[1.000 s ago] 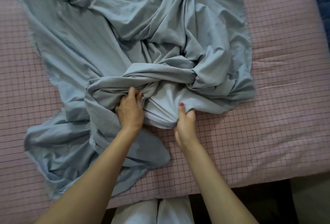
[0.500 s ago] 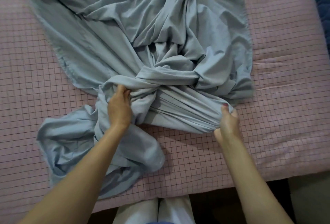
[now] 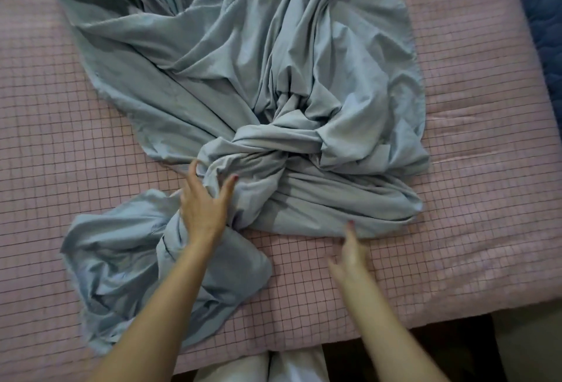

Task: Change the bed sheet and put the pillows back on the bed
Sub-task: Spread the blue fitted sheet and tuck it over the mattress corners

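A crumpled light-blue bed sheet [image 3: 243,56] lies twisted into a knot-like bunch across the pink checked mattress cover [image 3: 456,168]. My left hand [image 3: 203,208] is spread on the left side of the twisted bunch, fingers extended and pressing into the fabric. My right hand [image 3: 351,252] is open with straight fingers, a fingertip touching the sheet's near edge, holding nothing. No pillows are in view.
The bed's near edge [image 3: 395,317] runs along the bottom, with my pale trouser legs [image 3: 261,366] against it. A dark blue quilted fabric [image 3: 541,16] lies at the right edge. The dark floor shows at the bottom right.
Both hands gripped the sheet and pulled it apart sideways. Now the right hand has let go and drawn back toward me, and the left hand has opened on the bunch.
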